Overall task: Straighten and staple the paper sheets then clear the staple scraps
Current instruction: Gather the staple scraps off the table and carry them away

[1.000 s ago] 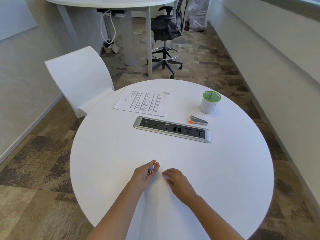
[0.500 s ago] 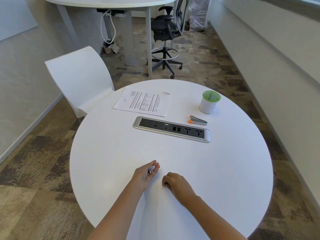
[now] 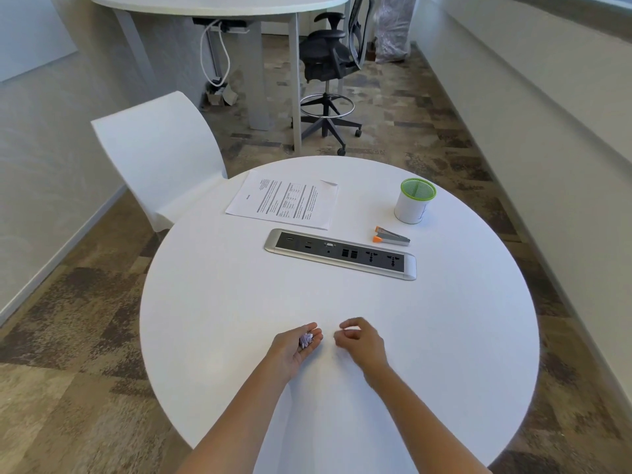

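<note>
Staple scraps [image 3: 305, 339]: small pale purplish-white clump sitting in the cupped palm of the left hand [image 3: 297, 347]. That hand is palm-up, fingers loosely curled round the clump, not clamped, resting on the near part of the round white bench [image 3: 444, 336].

Right hand [image 3: 360, 342] is just beside the left, small gap between them, knuckles up. Thumb and forefinger are pinched together with the other fingers curled under. Looks like it's pinching something tiny off the bench surface, but too small to make out; can't confirm it holds anything.

Paper sheets [image 3: 285, 204]: flat on the far left side of the bench, well apart from both hands, printed side up, edges roughly aligned, one far corner [image 3: 329, 182] folded or lifted slightly.

Stapler [image 3: 391, 236]: grey with orange ends, lying on the far right side, just beyond the right end of the recessed power/data strip [image 3: 340, 253]. The strip sits between the hands and the paper.

White cup with green rim [image 3: 414, 201]: upright, just beyond the stapler.

Off the bench: white chair [image 3: 160, 155] tucked against the far left edge, black office chair [image 3: 330, 66] further back beside a second table [image 3: 219, 3].
</note>
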Action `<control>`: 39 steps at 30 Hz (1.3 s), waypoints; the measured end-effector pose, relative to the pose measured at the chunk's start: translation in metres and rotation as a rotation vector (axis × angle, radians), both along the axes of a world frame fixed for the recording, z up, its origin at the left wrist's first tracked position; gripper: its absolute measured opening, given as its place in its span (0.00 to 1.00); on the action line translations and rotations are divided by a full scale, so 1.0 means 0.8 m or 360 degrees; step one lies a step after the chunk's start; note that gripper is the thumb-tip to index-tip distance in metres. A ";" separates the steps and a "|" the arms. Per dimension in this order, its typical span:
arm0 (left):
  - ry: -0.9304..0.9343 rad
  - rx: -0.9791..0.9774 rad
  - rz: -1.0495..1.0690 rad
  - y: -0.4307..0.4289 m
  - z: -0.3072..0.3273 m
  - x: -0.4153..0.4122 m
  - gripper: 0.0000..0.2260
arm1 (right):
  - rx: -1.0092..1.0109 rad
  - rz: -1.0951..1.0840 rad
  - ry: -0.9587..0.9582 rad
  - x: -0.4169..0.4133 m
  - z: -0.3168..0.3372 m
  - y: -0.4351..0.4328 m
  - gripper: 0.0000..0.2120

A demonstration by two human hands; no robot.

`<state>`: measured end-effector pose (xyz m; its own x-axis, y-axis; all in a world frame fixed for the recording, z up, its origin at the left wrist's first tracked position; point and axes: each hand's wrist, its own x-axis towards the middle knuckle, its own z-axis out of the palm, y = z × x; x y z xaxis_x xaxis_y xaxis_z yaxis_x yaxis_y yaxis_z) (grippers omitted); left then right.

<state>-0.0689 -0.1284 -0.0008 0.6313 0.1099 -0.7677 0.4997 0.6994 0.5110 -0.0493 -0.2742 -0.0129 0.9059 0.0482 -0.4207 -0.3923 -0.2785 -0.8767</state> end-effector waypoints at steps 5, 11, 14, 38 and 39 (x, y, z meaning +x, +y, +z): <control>0.0051 -0.0028 -0.0096 -0.007 0.004 0.001 0.08 | -0.0039 0.0356 -0.0116 0.010 0.034 0.011 0.08; 0.0036 -0.0150 -0.0039 -0.008 0.008 0.006 0.10 | -0.0280 0.0226 -0.0364 0.013 0.031 0.010 0.04; 0.0024 -0.0140 0.0025 -0.002 0.007 0.005 0.11 | -0.0667 0.0311 -0.0424 0.004 0.014 -0.003 0.03; 0.0087 -0.0027 -0.0185 -0.010 0.003 -0.005 0.10 | -0.0742 0.0505 -0.0627 -0.005 -0.002 -0.001 0.07; 0.0093 -0.0027 -0.0202 -0.012 0.003 -0.004 0.10 | -0.0681 0.0544 -0.0619 -0.005 0.006 0.004 0.07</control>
